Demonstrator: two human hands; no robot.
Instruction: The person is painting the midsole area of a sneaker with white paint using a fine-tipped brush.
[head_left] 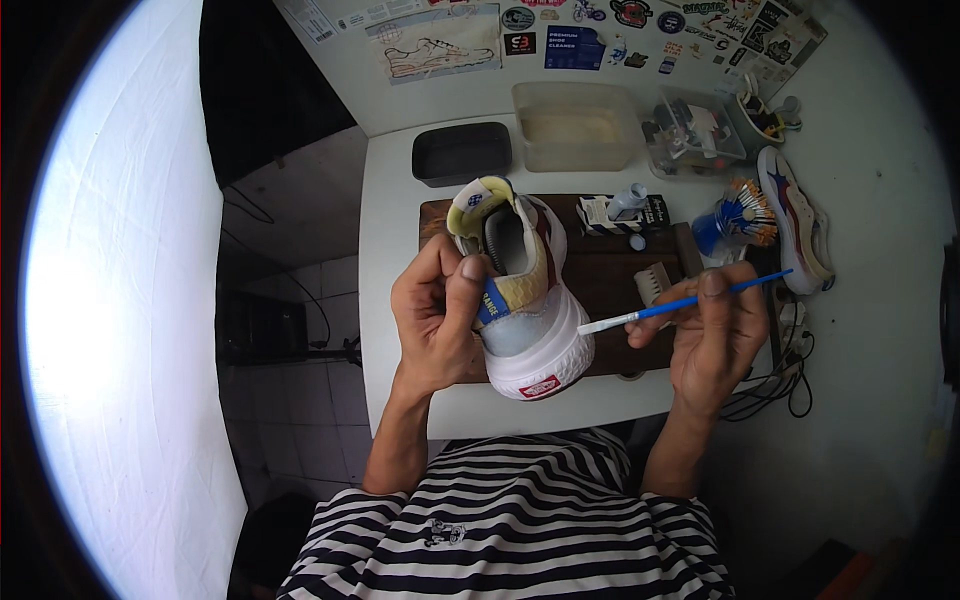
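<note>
Stickers (575, 48) pepper the wall (345, 60) along the top.
A black tray (462, 152) and clear tub (575, 158) sit upper centre; cables (788, 378) tangle toward the right.

Bare white table (386, 220) leaves passage left of the dark board (605, 268); a held shoe (525, 335) blocks the middle, a bottle (629, 202) and brush-filled cup (711, 236) the right.

Low-cut lace-type sneaker in mixed materials, thick white sole textured at the heel, small red heel label, pale grey-blue heel panel, blue band, yellowish scale-patterned collar, grey lining (522, 297): one, held raised, tilted, heel toward the wearer, opening upward.

Slim paintbrush with blue handle and whitish tip (670, 307): one, held slantwise to the sneaker's right, tip leftmost at the white sole's edge; contact cannot be told.
</note>
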